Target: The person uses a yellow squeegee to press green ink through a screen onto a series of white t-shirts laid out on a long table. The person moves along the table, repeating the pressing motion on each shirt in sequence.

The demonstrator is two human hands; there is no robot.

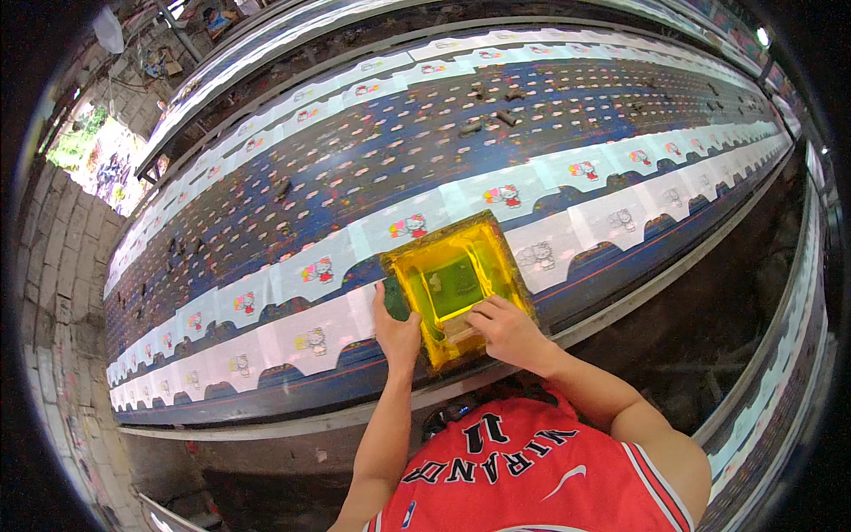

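Observation:
A yellow screen-printing frame (509, 282) lies tilted over the near row of white cut cloth pieces (282, 344), with a greenish mesh window in its middle. My left hand (396, 337) grips its left edge, thumb pointing up along the side. Inside the frame's near side, my right hand (510, 335) is closed on a tan squeegee (456, 332), partly hidden by the fingers. Prints left of the frame carry a yellow patch and grey outlines; those to the right look only grey. Behind, a row of pale cloth pieces (362, 253) bears fuller-coloured cartoon cat prints.
The long dark blue printing table (355, 160) curves across the view, speckled with small pale marks. Several dark lumps (505, 118) sit on its middle. A metal rail (292, 430) borders the near edge. More cloth-covered tables stand behind and at right; a block wall (66, 266) rises at left.

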